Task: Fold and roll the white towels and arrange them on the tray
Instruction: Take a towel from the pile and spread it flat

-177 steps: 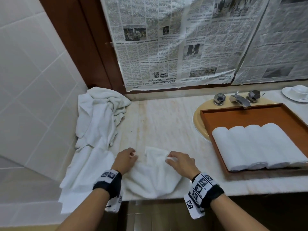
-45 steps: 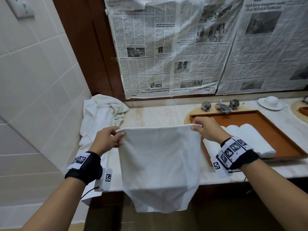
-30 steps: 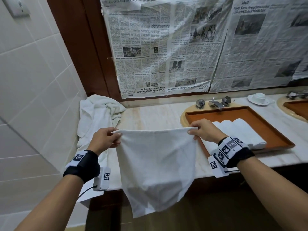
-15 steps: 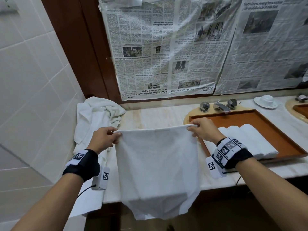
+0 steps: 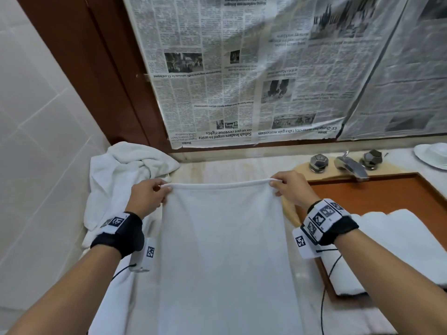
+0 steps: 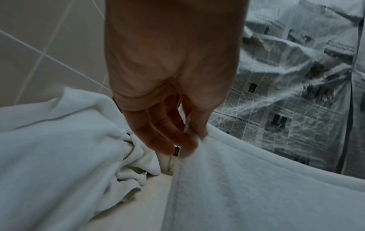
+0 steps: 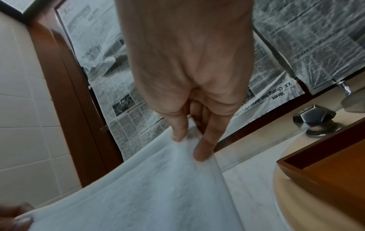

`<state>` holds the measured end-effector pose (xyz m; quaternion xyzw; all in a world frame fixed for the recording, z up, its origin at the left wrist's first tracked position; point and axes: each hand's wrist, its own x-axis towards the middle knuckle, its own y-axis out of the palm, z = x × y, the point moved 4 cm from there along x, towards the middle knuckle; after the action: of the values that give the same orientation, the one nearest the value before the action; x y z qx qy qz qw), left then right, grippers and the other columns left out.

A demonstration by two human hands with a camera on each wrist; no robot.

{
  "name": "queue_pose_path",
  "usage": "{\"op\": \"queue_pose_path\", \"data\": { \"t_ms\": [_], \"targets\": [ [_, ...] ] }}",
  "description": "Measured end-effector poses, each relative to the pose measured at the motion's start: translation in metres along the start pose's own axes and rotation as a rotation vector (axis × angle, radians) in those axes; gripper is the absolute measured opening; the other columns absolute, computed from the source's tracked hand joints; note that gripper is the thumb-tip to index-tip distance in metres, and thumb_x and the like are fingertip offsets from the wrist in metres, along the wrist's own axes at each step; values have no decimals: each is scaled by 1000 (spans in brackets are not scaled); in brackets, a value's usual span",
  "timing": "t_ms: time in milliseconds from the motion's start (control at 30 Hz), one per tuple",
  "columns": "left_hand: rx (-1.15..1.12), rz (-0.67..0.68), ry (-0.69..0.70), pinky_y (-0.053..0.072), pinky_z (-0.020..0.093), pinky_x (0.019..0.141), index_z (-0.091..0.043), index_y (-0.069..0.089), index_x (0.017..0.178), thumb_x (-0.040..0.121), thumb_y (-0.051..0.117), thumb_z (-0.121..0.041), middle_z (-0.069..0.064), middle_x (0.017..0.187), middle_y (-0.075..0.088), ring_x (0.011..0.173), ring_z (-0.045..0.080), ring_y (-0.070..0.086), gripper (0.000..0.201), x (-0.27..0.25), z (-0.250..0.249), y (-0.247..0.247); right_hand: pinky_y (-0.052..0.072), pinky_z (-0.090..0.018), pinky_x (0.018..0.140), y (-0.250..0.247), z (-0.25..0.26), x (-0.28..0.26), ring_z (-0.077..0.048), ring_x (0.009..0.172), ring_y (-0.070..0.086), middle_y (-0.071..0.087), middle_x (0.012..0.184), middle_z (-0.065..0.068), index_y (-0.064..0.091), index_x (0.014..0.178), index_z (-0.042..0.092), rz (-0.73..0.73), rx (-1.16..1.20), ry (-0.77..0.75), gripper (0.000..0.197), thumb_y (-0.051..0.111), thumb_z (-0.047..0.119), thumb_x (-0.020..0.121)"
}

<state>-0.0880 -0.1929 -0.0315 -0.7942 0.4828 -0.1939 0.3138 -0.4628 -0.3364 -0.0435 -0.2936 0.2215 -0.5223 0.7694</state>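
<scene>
Towel (image 5: 225, 250) lowered toward counter; left hand (image 5: 147, 197), right hand (image 5: 292, 189) each pinch-grip top corner.

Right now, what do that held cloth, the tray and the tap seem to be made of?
Held towel: soft white terry, likely cotton; fuzzy nap, stitched hem. Tray: reddish-brown wood, it seems, smooth satin finish. Tap: polished metal, probably chrome; it mirrors light.

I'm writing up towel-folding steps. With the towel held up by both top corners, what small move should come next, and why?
Probably lower the towel flat onto the countertop. The left hand and right hand each pinch a top corner, the cloth hangs unfolded, and bare marble lies just behind it, beside the tray of rolled towels.
</scene>
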Motion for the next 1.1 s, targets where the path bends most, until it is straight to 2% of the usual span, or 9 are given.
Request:
{"op": "queue_pose_path", "data": {
  "t_ms": [200, 267, 367, 500, 567, 633, 767, 900, 1100],
  "targets": [
    [79, -2, 7, 53, 37, 77, -20, 71, 75, 85, 66, -32, -3, 55, 65, 66, 18, 64, 17, 49, 4, 21, 46, -15, 59, 8, -10, 49, -18, 72, 71, 72, 78, -5, 69, 79, 22, 25, -44, 28, 19, 61, 18, 95],
    [103, 13, 16, 46, 33, 71, -19, 66, 68, 81, 60, -39, -3, 57, 65, 69, 19, 63, 25, 68, 6, 30, 48, -23, 68, 13, -13, 67, -20, 73, 70, 71, 74, -4, 69, 77, 23, 27, -82, 35, 21, 59, 18, 95],
    [110, 11, -10, 42, 28, 65, -23, 61, 62, 87, 65, -29, -2, 57, 65, 70, 19, 63, 26, 96, 14, 46, 45, -35, 89, 21, -22, 93, -24, 74, 68, 71, 69, -4, 69, 76, 21, 22, -101, 74, 22, 58, 19, 95],
    [145, 48, -22, 43, 29, 64, -23, 62, 64, 88, 66, -26, -1, 58, 66, 68, 18, 64, 25, 135, 25, 71, 39, -34, 96, 36, -42, 129, -30, 76, 64, 61, 60, 2, 55, 57, 25, 13, -134, 131, 39, 56, 14, 95],
    [150, 95, -22, 45, 32, 69, -19, 65, 69, 89, 67, -23, 2, 63, 68, 72, 23, 64, 20, 155, 33, 86, 36, -18, 92, 45, -52, 146, -28, 75, 59, 57, 58, 6, 53, 57, 25, 17, -139, 165, 40, 55, 12, 95],
    [165, 123, -21, 45, 32, 73, -14, 67, 74, 88, 68, -21, 5, 66, 69, 76, 26, 64, 16, 174, 42, 99, 33, 0, 73, 53, -63, 162, -26, 75, 58, 58, 60, 4, 60, 65, 21, 21, -110, 208, 32, 56, 10, 94],
    [212, 138, -49, 39, 29, 72, -15, 71, 83, 89, 68, -26, 5, 76, 72, 81, 24, 63, 13, 203, 63, 120, 45, -27, 78, 71, -85, 187, -30, 83, 64, 64, 70, 0, 70, 78, 18, 24, -84, 248, 21, 57, 11, 93],
    [231, 143, -102, 42, 30, 76, -22, 65, 82, 88, 69, -29, 4, 81, 68, 86, 27, 58, 11, 220, 79, 135, 24, -23, 71, 83, -94, 203, -25, 88, 50, 57, 72, 5, 73, 90, 8, -29, -108, 258, 14, 60, 12, 94],
    [190, 85, -222, 35, 28, 74, -16, 57, 82, 87, 68, -29, 2, 80, 61, 85, 25, 53, 18, 235, 87, 140, 32, -26, 69, 93, -101, 222, -24, 84, 51, 58, 77, -3, 67, 93, 3, -110, -68, 310, 15, 62, 16, 93]
  ]
}}
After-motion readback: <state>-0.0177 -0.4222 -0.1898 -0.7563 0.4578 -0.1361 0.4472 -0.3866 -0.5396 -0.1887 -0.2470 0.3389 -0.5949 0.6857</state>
